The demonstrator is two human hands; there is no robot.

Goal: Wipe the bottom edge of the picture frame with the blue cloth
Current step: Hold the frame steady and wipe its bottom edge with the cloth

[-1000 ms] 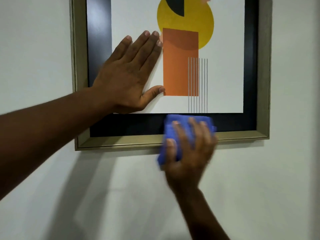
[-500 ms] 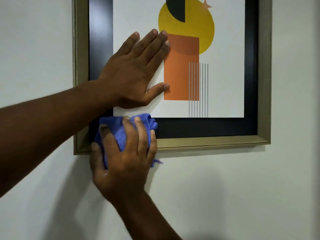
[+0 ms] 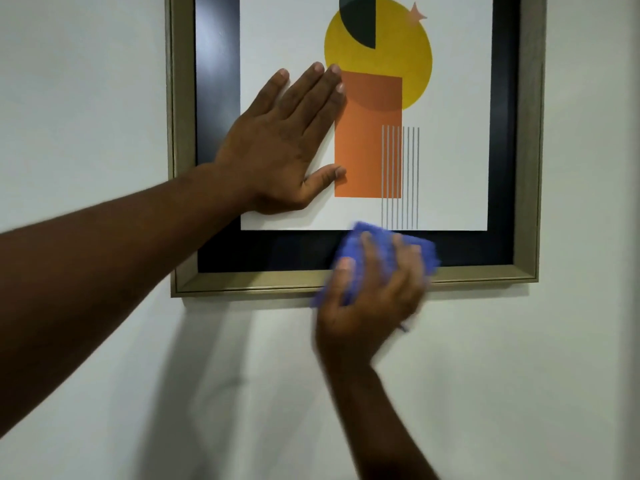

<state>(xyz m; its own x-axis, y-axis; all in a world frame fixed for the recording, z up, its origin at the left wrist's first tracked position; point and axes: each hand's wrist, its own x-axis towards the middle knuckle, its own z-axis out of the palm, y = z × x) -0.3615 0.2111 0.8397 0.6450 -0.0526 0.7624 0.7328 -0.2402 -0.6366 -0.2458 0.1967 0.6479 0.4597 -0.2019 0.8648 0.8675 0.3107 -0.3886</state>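
A picture frame (image 3: pixel 526 168) with a dull gold moulding and a black inner border hangs on a pale wall. Its print shows a yellow circle and an orange rectangle. My left hand (image 3: pixel 284 147) lies flat and open on the glass, fingers spread toward the orange rectangle. My right hand (image 3: pixel 374 299) presses a blue cloth (image 3: pixel 415 247) against the frame's bottom edge (image 3: pixel 249 280), a little right of its middle. The hand and cloth are blurred by motion. The cloth covers part of the black border and the gold rail; my fingers hide most of it.
The pale wall (image 3: pixel 519 375) fills the space below and beside the frame. My left forearm (image 3: pixel 104 271) crosses the lower left of the view, casting a shadow on the wall under the frame.
My right hand and the cloth swept left along the bottom edge to the left corner, then back right to the middle. My left hand stays flat on the glass.
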